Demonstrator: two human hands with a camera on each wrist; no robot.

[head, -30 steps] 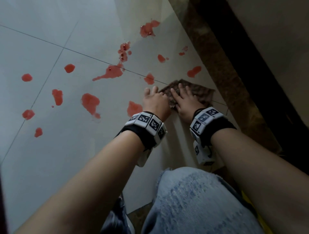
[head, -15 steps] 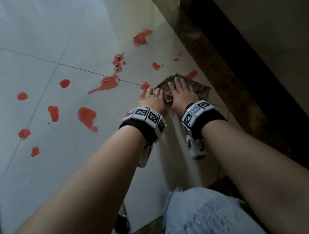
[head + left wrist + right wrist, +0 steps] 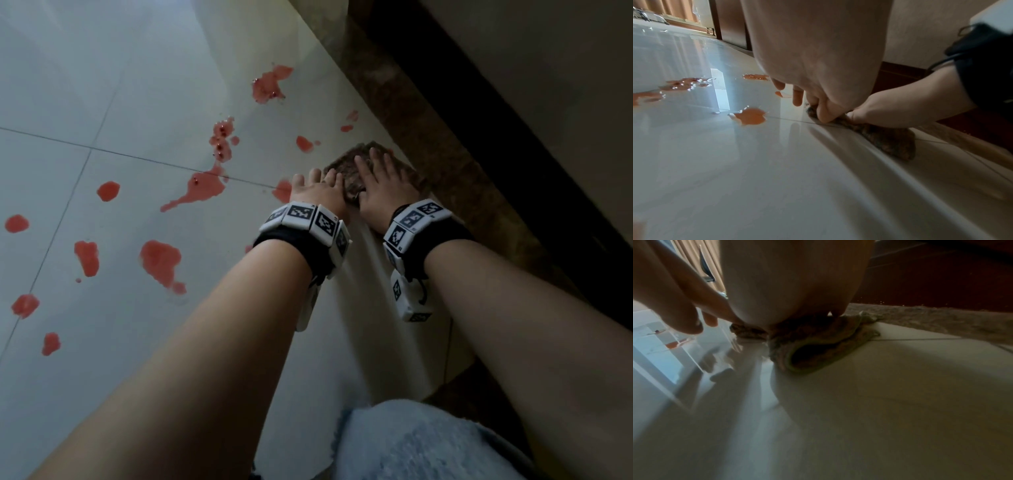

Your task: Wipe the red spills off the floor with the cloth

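A folded brown cloth (image 3: 346, 173) (image 3: 892, 142) (image 3: 818, 350) lies on the pale tiled floor beside the brown stone border. My right hand (image 3: 376, 178) (image 3: 890, 110) presses flat on top of it, fingers straight. My left hand (image 3: 317, 188) rests alongside with straight fingers, touching the cloth's left edge. Several red spills dot the tiles: one (image 3: 282, 192) (image 3: 750, 118) sits by my left fingers, a long one (image 3: 202, 192) lies on the tile joint, and others (image 3: 270, 85) (image 3: 161, 260) lie farther off.
A brown stone border strip (image 3: 411, 120) runs along the right, with a dark skirting (image 3: 513, 154) and wall behind it. My knee in light jeans (image 3: 411, 445) is at the bottom. Curtains and a door frame (image 3: 731, 24) stand far across the floor.
Both hands have pushed the cloth forward along the stone border. The red spot that lay just beyond the cloth is now covered by it.
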